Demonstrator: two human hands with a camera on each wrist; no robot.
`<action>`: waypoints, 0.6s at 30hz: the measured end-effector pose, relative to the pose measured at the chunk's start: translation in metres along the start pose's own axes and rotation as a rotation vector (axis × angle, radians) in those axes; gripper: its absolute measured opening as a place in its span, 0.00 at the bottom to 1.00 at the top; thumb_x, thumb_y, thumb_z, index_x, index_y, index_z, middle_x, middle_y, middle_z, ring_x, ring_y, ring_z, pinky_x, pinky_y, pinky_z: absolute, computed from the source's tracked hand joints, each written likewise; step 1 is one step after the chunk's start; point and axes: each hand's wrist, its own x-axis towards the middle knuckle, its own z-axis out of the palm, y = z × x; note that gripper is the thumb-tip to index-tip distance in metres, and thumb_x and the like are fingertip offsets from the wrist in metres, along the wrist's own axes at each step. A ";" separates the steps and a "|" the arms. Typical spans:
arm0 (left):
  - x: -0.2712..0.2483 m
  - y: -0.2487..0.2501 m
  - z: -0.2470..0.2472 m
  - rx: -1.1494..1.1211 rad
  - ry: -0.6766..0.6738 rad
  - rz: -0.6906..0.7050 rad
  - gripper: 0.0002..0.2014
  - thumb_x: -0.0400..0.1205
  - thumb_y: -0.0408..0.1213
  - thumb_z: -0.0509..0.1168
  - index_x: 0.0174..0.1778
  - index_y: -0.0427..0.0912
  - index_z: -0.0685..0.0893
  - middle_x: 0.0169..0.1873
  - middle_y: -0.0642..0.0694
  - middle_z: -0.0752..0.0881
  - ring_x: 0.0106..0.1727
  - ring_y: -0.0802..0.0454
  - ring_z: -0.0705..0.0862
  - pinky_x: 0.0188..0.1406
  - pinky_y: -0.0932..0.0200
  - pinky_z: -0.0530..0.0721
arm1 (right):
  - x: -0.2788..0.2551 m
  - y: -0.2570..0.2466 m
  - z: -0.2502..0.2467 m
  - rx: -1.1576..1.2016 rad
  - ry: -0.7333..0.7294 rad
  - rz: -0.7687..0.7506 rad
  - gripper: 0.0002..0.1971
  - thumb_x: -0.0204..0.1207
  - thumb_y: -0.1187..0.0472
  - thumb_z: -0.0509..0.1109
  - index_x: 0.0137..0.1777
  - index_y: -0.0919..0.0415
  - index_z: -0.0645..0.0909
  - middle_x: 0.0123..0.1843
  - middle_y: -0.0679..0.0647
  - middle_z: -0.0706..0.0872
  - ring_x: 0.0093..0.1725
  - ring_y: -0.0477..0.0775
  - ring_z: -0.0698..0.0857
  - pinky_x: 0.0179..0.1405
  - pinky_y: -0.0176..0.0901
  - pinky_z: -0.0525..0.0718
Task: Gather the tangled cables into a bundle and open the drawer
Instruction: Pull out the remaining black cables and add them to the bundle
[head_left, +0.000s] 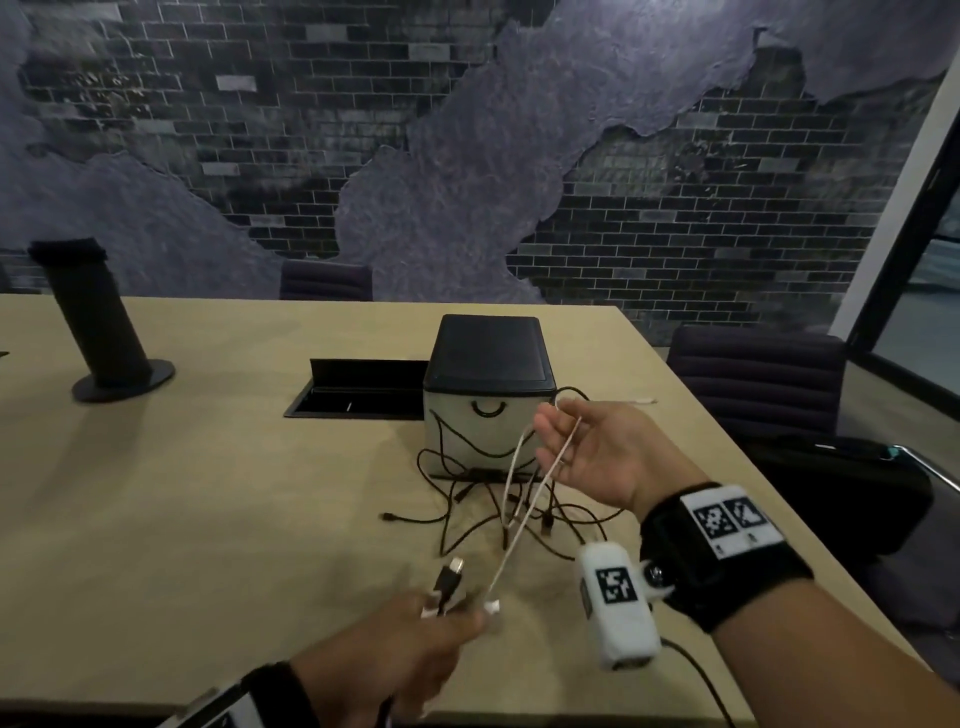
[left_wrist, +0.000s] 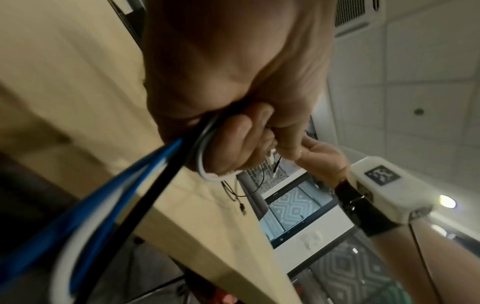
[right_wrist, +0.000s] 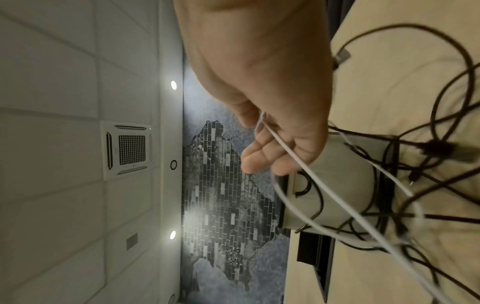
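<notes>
A small box with a black top and a white drawer front stands mid-table, its curved handle facing me; the drawer is closed. Tangled black cables lie in front of it and climb its face. My left hand grips several cable ends near the table's front edge, a black plug and a white connector sticking out. A white cable runs up from there to my right hand, draped over its relaxed fingers. In the left wrist view the fist holds the strands.
The tan table carries a black cylinder on a round base at the left and an open cable hatch beside the box. Dark chairs stand along the right and far sides. A black bag sits off the right edge.
</notes>
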 end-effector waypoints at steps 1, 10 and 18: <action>-0.003 -0.003 -0.003 0.007 0.031 -0.001 0.14 0.78 0.48 0.75 0.40 0.46 0.76 0.23 0.45 0.59 0.19 0.54 0.58 0.18 0.61 0.52 | 0.002 0.000 -0.002 -0.004 0.004 -0.001 0.10 0.85 0.58 0.57 0.48 0.56 0.79 0.40 0.51 0.89 0.35 0.49 0.88 0.39 0.46 0.82; 0.017 0.086 0.006 -0.008 0.395 0.537 0.11 0.79 0.36 0.73 0.31 0.50 0.85 0.16 0.55 0.71 0.14 0.60 0.67 0.15 0.68 0.60 | 0.005 0.054 0.009 -0.053 -0.061 0.080 0.12 0.85 0.55 0.59 0.44 0.55 0.82 0.38 0.51 0.91 0.34 0.51 0.89 0.44 0.46 0.80; 0.045 0.067 0.023 0.181 0.486 0.573 0.05 0.77 0.29 0.72 0.42 0.42 0.91 0.38 0.43 0.93 0.39 0.56 0.89 0.37 0.60 0.86 | -0.009 0.065 0.014 -0.079 -0.203 0.077 0.15 0.84 0.56 0.59 0.41 0.58 0.84 0.33 0.54 0.86 0.28 0.51 0.83 0.53 0.59 0.80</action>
